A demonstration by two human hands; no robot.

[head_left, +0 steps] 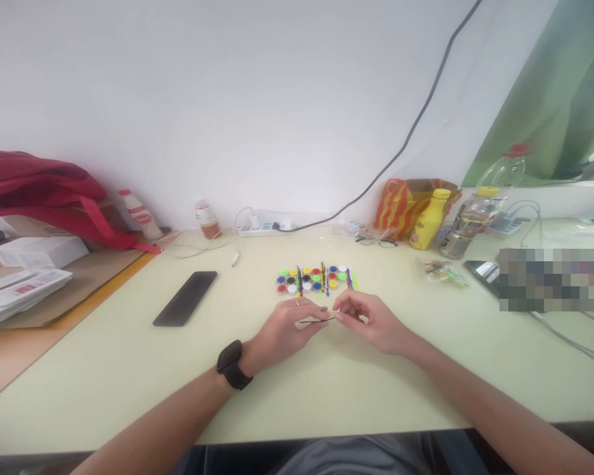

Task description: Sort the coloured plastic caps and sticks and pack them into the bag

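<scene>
Left hand (281, 331) has a thin, dark, wiry strip (307, 322) pinched over the smooth tabletop (297, 402). Right hand (376, 324) is curled narrow at its other end, can't tell if gripping. Just beyond: round multicolored discs (316, 272), then 1 curvy yellow bottle (429, 221).

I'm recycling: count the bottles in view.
5: white bottle by the red fabric, bottle holding amber liquid by the wall; at right, yellow bottle, yellow-capped clear bottle and red-capped clear bottle behind. More may be hidden.

Thin black strip (305, 322) | near-level | in left hand (286, 328) — tip at right hand (373, 322)
</scene>
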